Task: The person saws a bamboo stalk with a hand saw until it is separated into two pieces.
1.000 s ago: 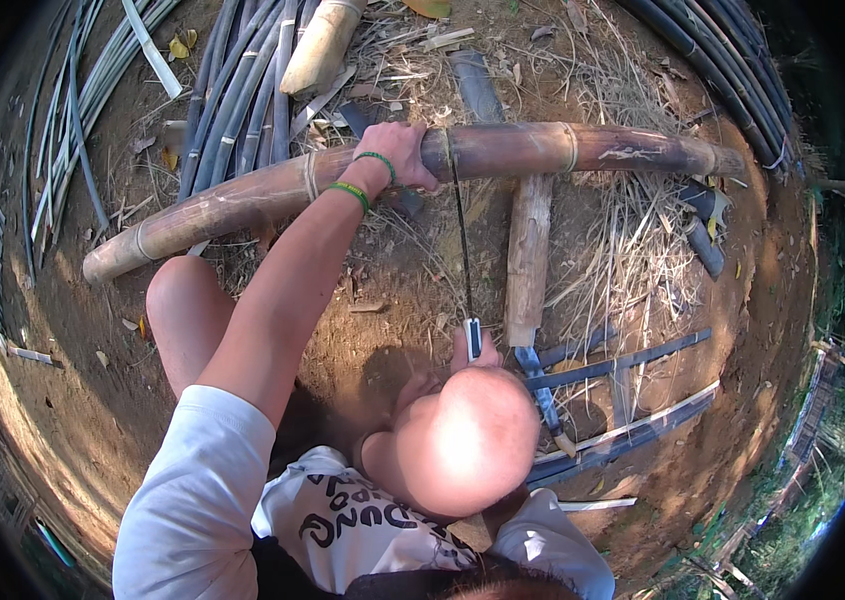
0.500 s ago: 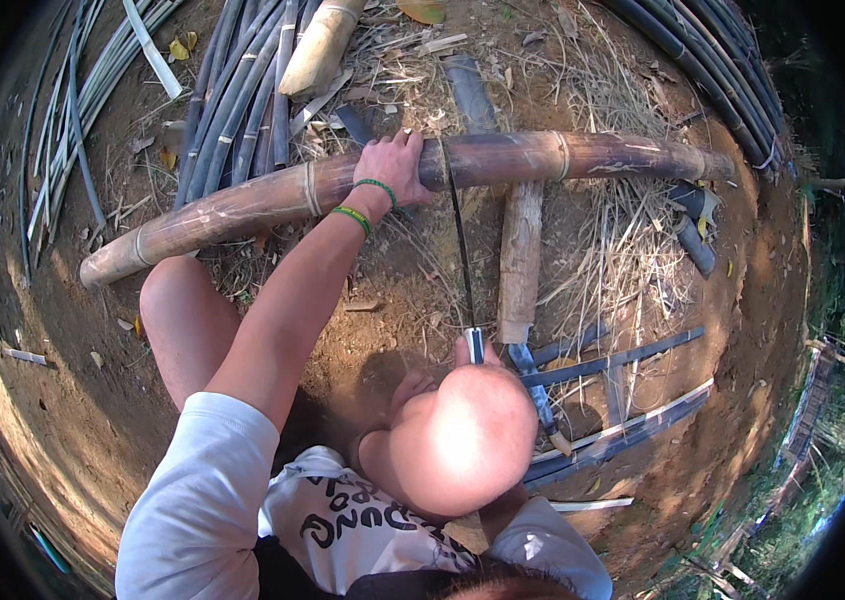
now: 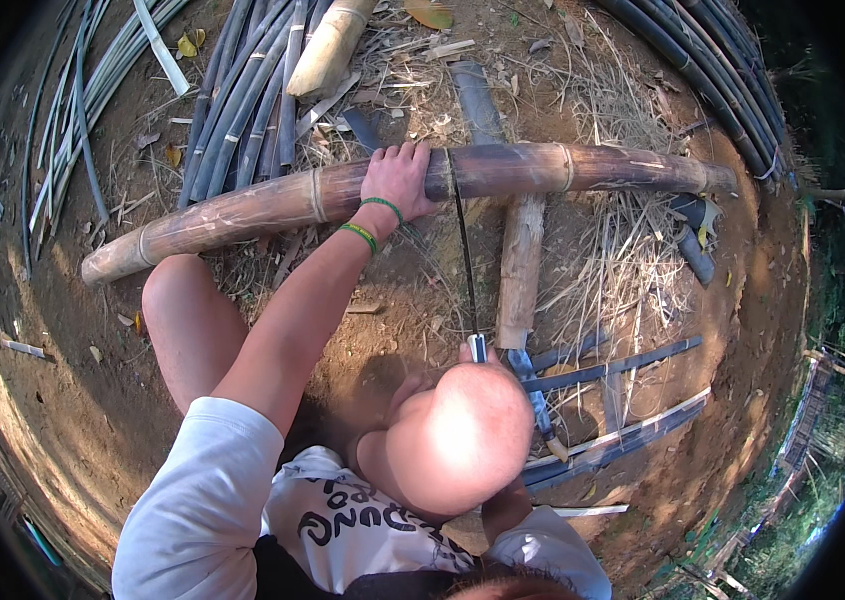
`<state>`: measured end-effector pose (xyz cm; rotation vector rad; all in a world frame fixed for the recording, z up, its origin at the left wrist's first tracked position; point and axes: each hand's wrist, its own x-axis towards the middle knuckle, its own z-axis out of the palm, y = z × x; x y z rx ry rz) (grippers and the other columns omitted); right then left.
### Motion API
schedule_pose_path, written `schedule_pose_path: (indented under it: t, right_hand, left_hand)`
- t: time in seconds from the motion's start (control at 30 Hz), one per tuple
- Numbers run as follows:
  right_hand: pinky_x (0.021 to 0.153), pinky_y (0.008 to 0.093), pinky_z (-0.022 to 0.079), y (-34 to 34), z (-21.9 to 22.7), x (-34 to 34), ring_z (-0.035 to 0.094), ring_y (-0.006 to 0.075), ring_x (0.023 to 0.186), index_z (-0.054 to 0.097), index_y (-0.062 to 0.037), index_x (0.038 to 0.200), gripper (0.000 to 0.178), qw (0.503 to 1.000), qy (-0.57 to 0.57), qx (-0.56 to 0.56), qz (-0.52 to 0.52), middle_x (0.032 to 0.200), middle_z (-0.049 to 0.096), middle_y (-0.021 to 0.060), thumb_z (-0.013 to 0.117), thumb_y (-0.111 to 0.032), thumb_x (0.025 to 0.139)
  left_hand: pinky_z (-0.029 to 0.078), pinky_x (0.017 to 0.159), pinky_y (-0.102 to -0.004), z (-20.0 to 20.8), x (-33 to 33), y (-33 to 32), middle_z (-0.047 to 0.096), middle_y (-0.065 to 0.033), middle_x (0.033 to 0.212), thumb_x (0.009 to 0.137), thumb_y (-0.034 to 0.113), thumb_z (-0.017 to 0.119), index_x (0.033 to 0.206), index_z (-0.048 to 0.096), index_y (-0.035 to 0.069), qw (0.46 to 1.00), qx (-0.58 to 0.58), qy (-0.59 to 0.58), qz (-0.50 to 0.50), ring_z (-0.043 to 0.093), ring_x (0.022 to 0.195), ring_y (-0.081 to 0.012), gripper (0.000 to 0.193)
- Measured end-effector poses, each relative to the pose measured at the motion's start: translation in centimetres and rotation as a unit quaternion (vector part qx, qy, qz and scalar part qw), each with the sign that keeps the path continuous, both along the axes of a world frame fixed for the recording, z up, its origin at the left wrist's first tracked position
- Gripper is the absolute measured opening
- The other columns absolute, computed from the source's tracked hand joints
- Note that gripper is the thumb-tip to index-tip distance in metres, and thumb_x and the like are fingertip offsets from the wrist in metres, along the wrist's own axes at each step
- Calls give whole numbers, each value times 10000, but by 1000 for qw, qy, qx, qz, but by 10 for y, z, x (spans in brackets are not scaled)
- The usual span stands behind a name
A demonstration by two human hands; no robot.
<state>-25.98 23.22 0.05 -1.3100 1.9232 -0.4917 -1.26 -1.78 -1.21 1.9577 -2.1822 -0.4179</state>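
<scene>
A thick brown bamboo pole [image 3: 503, 167] lies crosswise before me, slightly bowed by the lens. Wrapped over its top is my left hand [image 3: 399, 182], closed on the pole, with two green bands at the wrist. Just right of that hand a saw [image 3: 466, 255] stands with its thin dark blade against the bamboo, seen edge-on. The saw's white and blue handle points back toward me. My right hand [image 3: 465, 354] is closed on this handle; my bent knee [image 3: 473, 430] hides most of the hand and forearm.
Under the pole lies a short log [image 3: 520, 270]. A blade with a wooden handle [image 3: 541, 405] rests among dark bamboo strips [image 3: 633, 363] at the right. Dark bamboo stalks [image 3: 243, 110] and a cut bamboo piece [image 3: 333, 48] lie beyond, with dry shavings [image 3: 633, 240] around.
The view has shifted slightly, so the pole sits a little lower. The fingers of my left hand look more curled over the pole. Both hands keep their holds.
</scene>
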Motion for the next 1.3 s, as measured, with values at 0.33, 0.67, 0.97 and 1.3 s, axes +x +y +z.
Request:
schedule_pose_path:
  t: [0.33,0.67,0.97,1.3]
  right_hand:
    - [706,568,552,-157,25,76,711,544,811,695,76,885,507,992,17,-89,85,780,706,317,666,-409,1033]
    - [822,612,556,-149,16,78,724,543,930,714,83,978,531,993,81,-48,75,889,718,362,645,-442,1025]
    - [864,598,556,-199,22,90,711,561,947,734,113,941,564,989,68,-83,100,907,718,376,649,-439,1018]
    - [719,566,552,16,25,0,741,500,839,672,33,964,457,993,53,106,-3,811,715,302,716,-421,1001]
  left_hand:
    - [473,1101,-475,-11,3,10,641,-128,1304,623,409,959,1418,527,52,999,-34,-6,19,621,1255,-321,973]
    - [427,1131,-488,-38,-23,52,601,-114,1332,664,375,932,1484,509,65,981,-184,-32,59,554,1303,-307,973]
    - [470,1041,-464,-1,4,16,578,-121,1217,577,362,941,1356,542,84,999,-19,-36,8,565,1210,-313,918]
    - [481,1099,-497,-10,-5,35,643,-148,1303,637,428,949,1402,516,68,1000,2,-22,3,626,1264,-351,950]
